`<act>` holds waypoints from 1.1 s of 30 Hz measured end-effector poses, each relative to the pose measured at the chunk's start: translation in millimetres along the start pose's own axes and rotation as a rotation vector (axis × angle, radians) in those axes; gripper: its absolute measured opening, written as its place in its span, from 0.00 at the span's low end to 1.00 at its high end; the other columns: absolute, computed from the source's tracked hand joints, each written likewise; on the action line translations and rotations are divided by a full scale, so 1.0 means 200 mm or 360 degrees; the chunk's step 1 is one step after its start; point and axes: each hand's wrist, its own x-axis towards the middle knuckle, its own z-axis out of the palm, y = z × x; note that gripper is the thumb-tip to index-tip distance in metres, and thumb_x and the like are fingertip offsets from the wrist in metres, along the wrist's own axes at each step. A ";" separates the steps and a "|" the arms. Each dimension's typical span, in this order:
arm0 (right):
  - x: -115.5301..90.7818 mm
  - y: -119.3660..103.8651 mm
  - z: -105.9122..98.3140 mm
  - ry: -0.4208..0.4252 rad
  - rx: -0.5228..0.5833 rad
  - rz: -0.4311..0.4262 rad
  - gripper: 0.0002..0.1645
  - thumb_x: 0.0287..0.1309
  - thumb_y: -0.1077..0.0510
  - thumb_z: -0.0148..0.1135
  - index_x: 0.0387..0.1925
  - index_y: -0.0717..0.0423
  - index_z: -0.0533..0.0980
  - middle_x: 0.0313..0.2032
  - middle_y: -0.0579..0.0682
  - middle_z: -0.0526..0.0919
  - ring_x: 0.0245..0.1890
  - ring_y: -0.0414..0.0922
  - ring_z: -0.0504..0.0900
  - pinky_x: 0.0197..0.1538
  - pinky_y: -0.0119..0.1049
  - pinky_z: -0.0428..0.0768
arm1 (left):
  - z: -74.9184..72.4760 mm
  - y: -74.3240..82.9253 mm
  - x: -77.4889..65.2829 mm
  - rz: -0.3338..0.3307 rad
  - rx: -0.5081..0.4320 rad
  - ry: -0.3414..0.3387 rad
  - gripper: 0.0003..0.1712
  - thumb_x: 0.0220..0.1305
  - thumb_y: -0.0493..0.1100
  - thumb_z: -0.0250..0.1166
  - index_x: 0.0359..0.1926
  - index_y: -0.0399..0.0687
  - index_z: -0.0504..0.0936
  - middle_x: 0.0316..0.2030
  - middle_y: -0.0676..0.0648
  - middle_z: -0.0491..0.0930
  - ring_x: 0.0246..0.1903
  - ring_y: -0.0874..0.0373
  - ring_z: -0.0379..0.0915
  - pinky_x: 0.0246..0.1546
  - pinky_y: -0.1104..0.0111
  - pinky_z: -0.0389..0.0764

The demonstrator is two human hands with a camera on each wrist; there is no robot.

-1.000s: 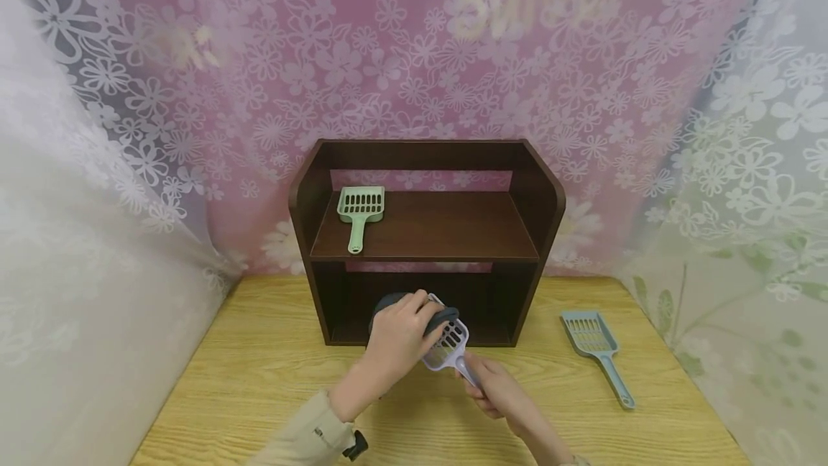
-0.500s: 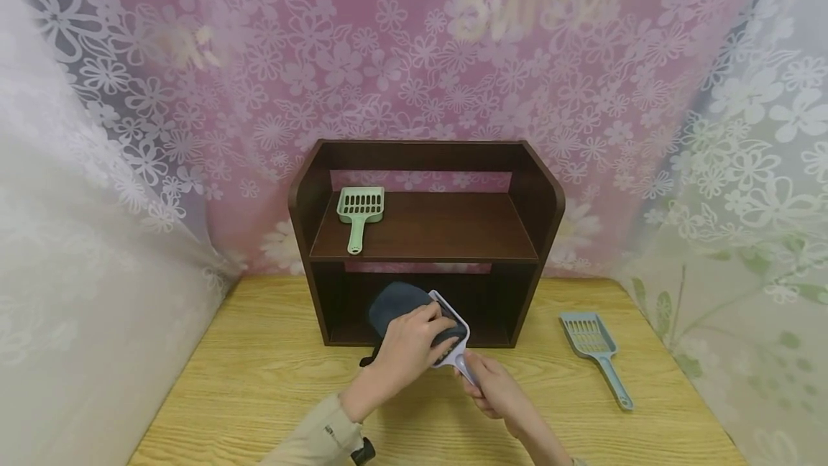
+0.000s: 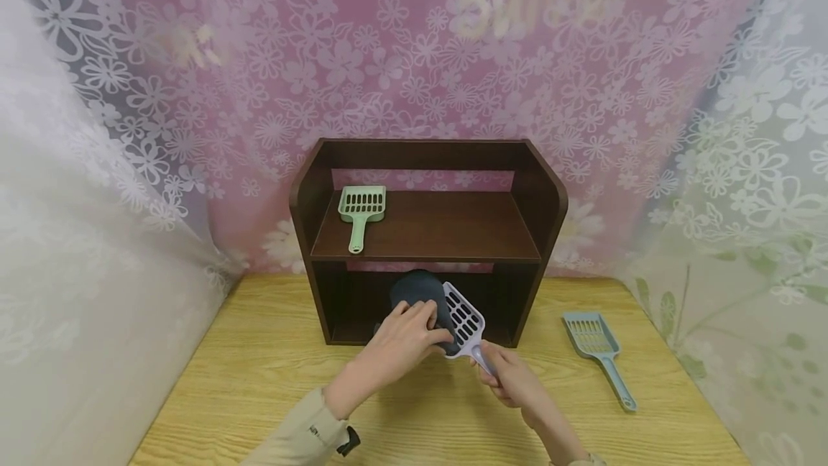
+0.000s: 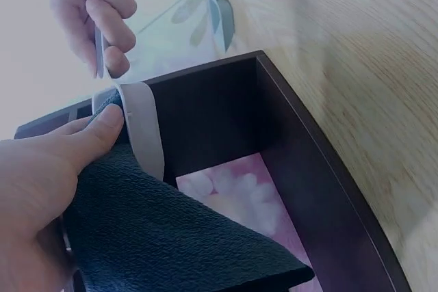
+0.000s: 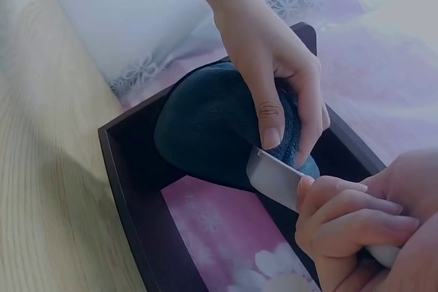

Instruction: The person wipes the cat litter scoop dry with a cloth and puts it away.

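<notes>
Compared with half a second ago, the lilac litter scoop [image 3: 467,325] and the dark blue cloth [image 3: 417,289] have shifted slightly to the right, along with the right hand [image 3: 517,380]; the left hand [image 3: 404,336] has slid off the middle of the pan to its left edge, so more slots show.

At far left, a pale curtain [image 3: 97,272] hangs beside the wood-grain desk [image 3: 259,358]. A beige sleeve [image 3: 297,428] reaches in, with a small black piece [image 3: 349,441] at the cuff. On the upper tier of the dark brown shelf unit [image 3: 433,225], toward its left end, lies a light green litter scoop [image 3: 362,214], handle toward the viewer.

Below it, the left hand pinches the cloth between thumb and fingers at the edge of the lilac scoop's pan. The cloth drapes to the left of that pan, in front of the lower compartment. The lilac scoop is tilted, its pan up and to the left; the right hand grips its handle with curled fingers. Farther right on the desk, well apart, rests a grey-blue litter scoop [image 3: 598,351], its handle angled toward the near right.
</notes>
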 end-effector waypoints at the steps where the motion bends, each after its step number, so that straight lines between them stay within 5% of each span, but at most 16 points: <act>1: 0.00 0.00 0.00 -0.0009 0.0005 0.0004 0.25 0.81 0.45 0.39 0.38 0.61 0.71 0.18 0.41 0.61 0.13 0.33 0.52 0.16 0.24 0.54 | 0.00 0.00 0.00 0.0012 0.0035 0.0003 0.09 0.61 0.57 0.70 0.44 0.73 0.88 0.34 0.54 0.69 0.32 0.60 0.61 0.33 0.69 0.55; 7: -0.01 0.00 0.01 -0.0016 0.0017 0.0017 0.25 0.81 0.45 0.39 0.36 0.59 0.70 0.18 0.41 0.61 0.12 0.33 0.52 0.15 0.25 0.54 | 0.00 -0.05 -0.02 0.0019 0.0175 0.0029 0.09 0.64 0.55 0.68 0.45 0.74 0.87 0.36 0.52 0.71 0.34 0.57 0.62 0.35 0.66 0.62; 18: -0.02 0.03 -0.01 -0.0027 0.0019 0.0006 0.26 0.81 0.44 0.39 0.37 0.60 0.71 0.18 0.40 0.62 0.12 0.32 0.53 0.15 0.24 0.54 | 0.00 -0.16 -0.07 -0.0090 0.0094 0.0178 0.09 0.60 0.56 0.70 0.42 0.69 0.88 0.33 0.51 0.67 0.33 0.57 0.60 0.37 0.63 0.64; 23: -0.05 0.05 -0.05 -0.0049 0.0022 0.0031 0.26 0.82 0.44 0.37 0.36 0.59 0.70 0.17 0.39 0.60 0.11 0.31 0.52 0.15 0.24 0.54 | 0.01 -0.20 -0.10 -0.0320 0.0039 0.0253 0.08 0.61 0.53 0.71 0.42 0.65 0.88 0.34 0.49 0.70 0.31 0.56 0.63 0.33 0.63 0.65; 28: -0.07 0.05 -0.07 -0.0140 0.0082 0.0041 0.27 0.81 0.41 0.37 0.34 0.56 0.69 0.17 0.39 0.59 0.11 0.31 0.51 0.15 0.24 0.53 | 0.02 -0.20 -0.13 -0.0622 -0.0229 0.0283 0.08 0.66 0.53 0.68 0.45 0.63 0.86 0.36 0.52 0.74 0.26 0.61 0.67 0.24 0.71 0.68; 33: -0.06 0.04 -0.04 -0.0161 0.0105 0.0040 0.28 0.79 0.38 0.40 0.34 0.56 0.69 0.17 0.39 0.59 0.11 0.32 0.52 0.15 0.24 0.54 | 0.02 -0.15 -0.12 -0.0795 -0.0469 0.0240 0.10 0.71 0.53 0.63 0.49 0.60 0.83 0.36 0.55 0.80 0.25 0.62 0.73 0.22 0.71 0.70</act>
